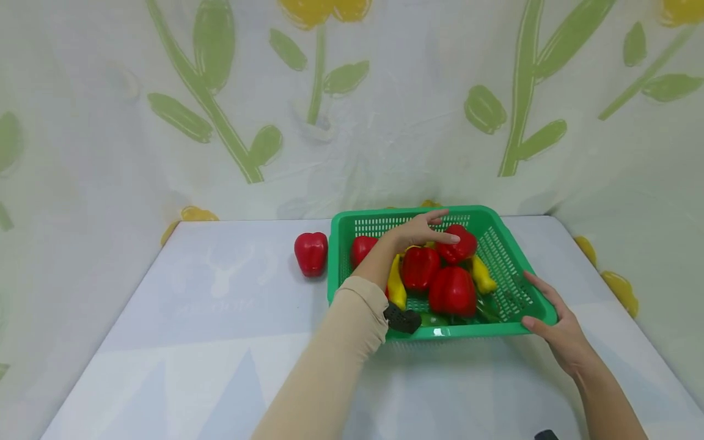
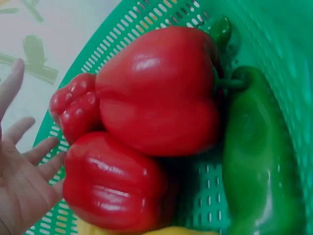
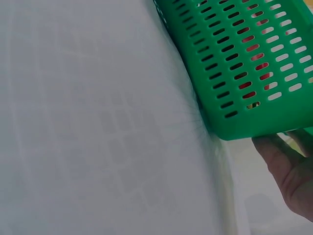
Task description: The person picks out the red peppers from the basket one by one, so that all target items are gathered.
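Note:
A green plastic basket holds red bell peppers, yellow peppers and green ones low down, the long green pepper showing best in the left wrist view. My left hand reaches over the basket with its fingers spread, close beside the rear red bell pepper. Its open palm shows at the left of the left wrist view, holding nothing. At the basket's front right corner my right hand grips the rim, thumb at the front and fingers along the side.
One red bell pepper stands on the white table, just left of the basket. A floral cloth hangs behind the table and at both sides. A dark band sits around my left wrist.

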`<move>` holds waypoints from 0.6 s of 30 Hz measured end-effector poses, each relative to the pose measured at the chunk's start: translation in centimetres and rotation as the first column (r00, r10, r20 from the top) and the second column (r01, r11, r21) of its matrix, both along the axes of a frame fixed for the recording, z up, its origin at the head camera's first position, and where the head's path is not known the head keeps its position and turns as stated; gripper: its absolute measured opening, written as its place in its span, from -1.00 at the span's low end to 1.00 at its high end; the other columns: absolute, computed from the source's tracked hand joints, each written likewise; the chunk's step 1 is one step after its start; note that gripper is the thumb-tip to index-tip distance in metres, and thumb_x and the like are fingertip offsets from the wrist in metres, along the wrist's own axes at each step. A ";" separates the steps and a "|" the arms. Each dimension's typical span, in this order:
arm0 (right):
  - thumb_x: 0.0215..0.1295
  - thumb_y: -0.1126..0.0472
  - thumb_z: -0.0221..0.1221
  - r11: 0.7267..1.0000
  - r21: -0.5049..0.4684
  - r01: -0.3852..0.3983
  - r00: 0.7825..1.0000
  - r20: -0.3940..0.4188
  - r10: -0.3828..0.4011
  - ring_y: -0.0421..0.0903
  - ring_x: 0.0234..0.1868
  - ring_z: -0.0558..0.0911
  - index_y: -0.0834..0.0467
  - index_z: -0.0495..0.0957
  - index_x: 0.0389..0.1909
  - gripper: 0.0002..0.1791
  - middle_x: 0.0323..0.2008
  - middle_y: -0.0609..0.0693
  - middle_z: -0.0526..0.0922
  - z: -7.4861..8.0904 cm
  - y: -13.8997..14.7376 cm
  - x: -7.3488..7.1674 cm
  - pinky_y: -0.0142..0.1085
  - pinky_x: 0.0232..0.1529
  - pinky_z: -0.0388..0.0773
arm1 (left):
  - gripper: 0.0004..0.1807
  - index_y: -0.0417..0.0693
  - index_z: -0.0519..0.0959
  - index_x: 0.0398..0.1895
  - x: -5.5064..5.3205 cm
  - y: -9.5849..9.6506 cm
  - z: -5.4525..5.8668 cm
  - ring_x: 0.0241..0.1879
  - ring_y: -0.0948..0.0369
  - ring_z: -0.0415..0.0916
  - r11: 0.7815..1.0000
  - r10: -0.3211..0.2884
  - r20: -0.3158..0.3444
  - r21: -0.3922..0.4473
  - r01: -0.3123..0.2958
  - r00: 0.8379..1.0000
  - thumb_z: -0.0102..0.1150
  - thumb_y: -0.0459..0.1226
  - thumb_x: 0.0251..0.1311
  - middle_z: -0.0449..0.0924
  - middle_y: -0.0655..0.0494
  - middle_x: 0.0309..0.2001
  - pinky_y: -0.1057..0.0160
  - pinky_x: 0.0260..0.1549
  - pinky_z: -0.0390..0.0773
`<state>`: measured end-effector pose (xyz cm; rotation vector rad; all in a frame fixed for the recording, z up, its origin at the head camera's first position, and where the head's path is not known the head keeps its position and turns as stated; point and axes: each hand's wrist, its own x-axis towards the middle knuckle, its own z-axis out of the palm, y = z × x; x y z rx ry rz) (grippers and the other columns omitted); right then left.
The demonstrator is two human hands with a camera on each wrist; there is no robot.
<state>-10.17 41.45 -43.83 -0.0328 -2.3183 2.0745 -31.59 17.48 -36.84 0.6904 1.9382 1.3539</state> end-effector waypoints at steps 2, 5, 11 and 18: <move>0.33 0.26 0.08 1.000 0.002 -0.001 1.000 -0.002 0.001 -0.36 0.07 0.29 -0.21 0.01 0.46 -0.24 0.34 -0.09 -0.03 0.0 -0.1 -0.1 -0.65 -0.08 0.40 | -0.17 0.20 0.04 0.47 0.0 0.2 -0.2 0.34 0.09 0.13 1.000 0.016 -0.001 -0.001 -0.016 1.000 0.21 -0.18 0.16 0.13 0.03 0.42 0.06 0.22 0.36; 0.33 0.26 0.07 1.000 0.009 -0.007 1.000 -0.009 0.007 -0.35 0.07 0.28 -0.20 0.01 0.46 -0.25 0.34 -0.09 -0.04 0.0 -0.3 -0.1 -0.64 -0.08 0.41 | -0.15 0.19 0.04 0.48 0.1 0.7 -0.7 0.35 0.08 0.12 0.999 0.045 -0.010 -0.004 -0.045 0.999 0.24 -0.15 0.14 0.15 0.02 0.41 0.07 0.20 0.38; 0.33 0.30 0.06 0.999 0.036 0.001 1.000 -0.007 -0.001 -0.42 0.04 0.32 -0.20 -0.01 0.46 -0.23 0.33 -0.12 -0.02 -0.2 -0.3 0.3 -0.64 -0.10 0.43 | -0.12 0.10 0.12 0.45 0.7 1.6 -1.9 0.25 0.11 0.23 0.995 0.092 -0.082 -0.027 -0.095 0.992 0.33 -0.13 0.05 0.25 -0.01 0.34 0.16 0.06 0.50; 0.33 0.31 0.05 0.998 0.057 0.011 1.000 -0.028 -0.009 -0.42 0.02 0.35 -0.19 0.00 0.46 -0.24 0.29 -0.19 0.03 -0.1 -0.1 0.2 -0.64 -0.11 0.44 | -0.10 0.12 0.12 0.44 0.5 2.0 -2.0 0.17 0.17 0.24 0.994 0.023 -0.128 -0.099 -0.036 0.992 0.36 -0.13 0.01 0.25 0.06 0.32 0.20 -0.10 0.58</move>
